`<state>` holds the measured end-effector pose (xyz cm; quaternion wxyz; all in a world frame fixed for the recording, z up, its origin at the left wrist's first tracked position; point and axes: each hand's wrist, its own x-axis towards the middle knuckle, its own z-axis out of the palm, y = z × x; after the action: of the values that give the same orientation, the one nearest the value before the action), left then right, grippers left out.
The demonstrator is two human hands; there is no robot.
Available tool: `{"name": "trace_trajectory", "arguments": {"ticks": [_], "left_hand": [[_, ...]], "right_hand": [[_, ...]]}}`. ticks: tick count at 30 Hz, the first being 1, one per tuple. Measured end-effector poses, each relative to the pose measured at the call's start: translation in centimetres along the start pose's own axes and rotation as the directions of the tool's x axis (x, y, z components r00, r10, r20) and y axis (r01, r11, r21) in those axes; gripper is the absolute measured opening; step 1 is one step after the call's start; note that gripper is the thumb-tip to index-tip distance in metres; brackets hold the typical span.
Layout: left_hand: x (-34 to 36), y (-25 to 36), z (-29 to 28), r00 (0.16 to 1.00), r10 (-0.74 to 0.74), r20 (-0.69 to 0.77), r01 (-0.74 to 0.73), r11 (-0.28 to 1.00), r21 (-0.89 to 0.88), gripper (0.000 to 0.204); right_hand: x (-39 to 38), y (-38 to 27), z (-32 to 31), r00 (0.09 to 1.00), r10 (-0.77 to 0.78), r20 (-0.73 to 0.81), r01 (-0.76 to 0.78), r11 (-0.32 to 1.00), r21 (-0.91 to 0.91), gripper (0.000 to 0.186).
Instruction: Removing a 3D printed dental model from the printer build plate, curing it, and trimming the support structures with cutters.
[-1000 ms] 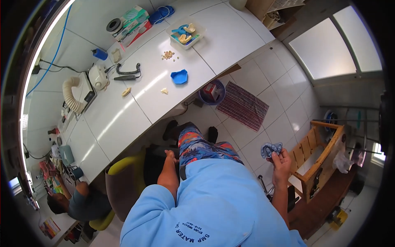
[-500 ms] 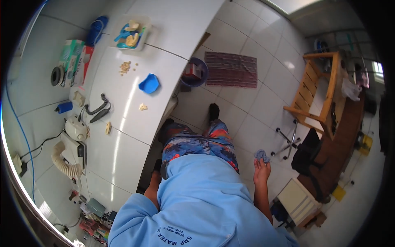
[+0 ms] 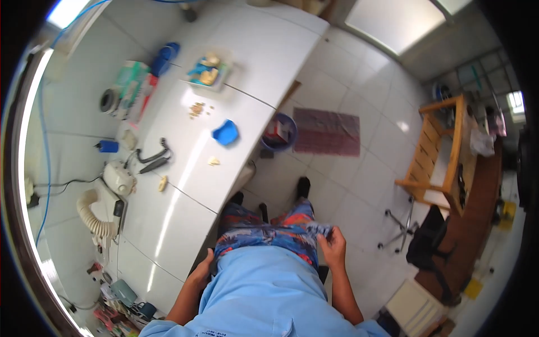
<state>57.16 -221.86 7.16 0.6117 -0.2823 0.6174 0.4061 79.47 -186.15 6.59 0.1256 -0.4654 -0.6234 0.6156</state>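
My right hand (image 3: 333, 247) is closed on a small crumpled grey-blue thing (image 3: 320, 228), close beside the right leg of my patterned shorts (image 3: 269, 233). Motion blurs it, so I cannot make out its kind. Low at my left hip, next to the table edge, is my left hand (image 3: 203, 271), with its fingers partly hidden against my side. On the white tiled table (image 3: 193, 194) to my left lie a blue angular tray (image 3: 225, 132), a cluster of small beige pieces (image 3: 196, 109), a cream piece (image 3: 214, 161) and a longer cream piece (image 3: 162, 183).
A clear box (image 3: 224, 76) of blue and cream dental-looking models, a corded handpiece (image 3: 152, 164) and a ribbed hose (image 3: 95, 216) are on the table. A purple bin (image 3: 291, 137) and striped mat (image 3: 327, 132) lie ahead. To the right are a wooden bench (image 3: 429, 146) and black chair (image 3: 425, 242).
My right hand has moved inward from out at the right to beside my thigh, still with the crumpled thing. My left hand has come into sight at my hip. The whole view has shifted.
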Motion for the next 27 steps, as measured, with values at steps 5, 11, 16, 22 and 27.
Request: {"name": "trace_trajectory", "arguments": {"ticks": [5,11,16,22,27], "left_hand": [[-7.7,9.6,6.0,0.616,0.698,0.365,-0.788,0.541,0.294,0.065],[-9.7,11.3,6.0,0.404,0.821,0.404,-0.83,0.514,-0.214,0.06],[-7.6,10.9,2.9,0.381,0.918,0.111,-0.846,0.394,-0.358,0.052],[-6.2,9.3,-1.4,0.383,0.914,-0.135,-0.841,0.285,-0.459,0.05],[-6.6,9.7,-2.5,0.372,0.906,-0.203,-0.842,0.237,-0.485,0.049]], "right_hand": [[2.1,-13.5,7.2,0.802,-0.201,0.563,0.312,0.944,-0.107,0.032],[2.8,-22.2,15.3,0.467,-0.419,0.779,0.783,0.605,-0.144,0.042],[2.4,-33.7,20.6,0.26,-0.548,0.795,0.925,0.377,-0.043,0.046],[-4.9,-56.4,35.0,-0.453,-0.672,0.586,0.871,-0.193,0.452,0.015],[-7.4,-67.0,46.4,-0.416,-0.49,0.766,0.905,-0.307,0.295,0.031]]}}
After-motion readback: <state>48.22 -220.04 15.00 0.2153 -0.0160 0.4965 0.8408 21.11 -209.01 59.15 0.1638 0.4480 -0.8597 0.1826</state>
